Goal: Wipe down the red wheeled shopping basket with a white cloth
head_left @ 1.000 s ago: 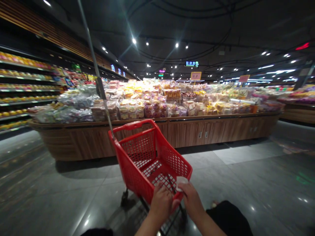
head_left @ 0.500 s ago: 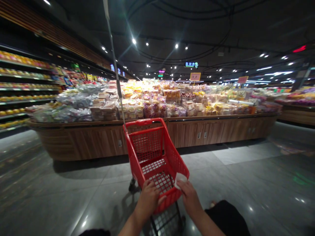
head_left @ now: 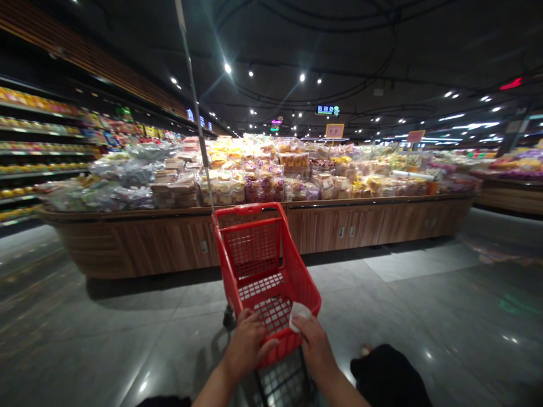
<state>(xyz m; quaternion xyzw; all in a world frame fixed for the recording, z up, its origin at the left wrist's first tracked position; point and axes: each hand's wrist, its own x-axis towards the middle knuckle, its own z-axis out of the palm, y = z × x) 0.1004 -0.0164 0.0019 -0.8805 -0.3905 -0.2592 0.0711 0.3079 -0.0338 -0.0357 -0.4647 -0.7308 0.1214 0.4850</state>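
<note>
A red plastic shopping cart [head_left: 301,271] stands in front of me, its low end toward me and its handle on the far side. The left front corner of its rim is in my left hand [head_left: 246,345], fingers curled over the edge and thumb on the outside. Between the thumb and fingers of my right hand [head_left: 316,345] is a white tissue [head_left: 299,316], held over the rim at the near right. Whether the right hand also touches the rim, I cannot tell. Inside the basket, the grid floor shows bare.
Behind the cart runs a long wooden display counter [head_left: 339,226] piled with bagged packaged food [head_left: 254,169]. A pole [head_left: 193,85] rises from the cart's far left corner. Stocked shelves [head_left: 38,135] line the left. Grey tiled floor [head_left: 139,316] surrounds the cart.
My right hand has moved left and slightly down along the near rim with the tissue. My left hand has shifted slightly left, keeping its hold on the cart. The view has turned a little.
</note>
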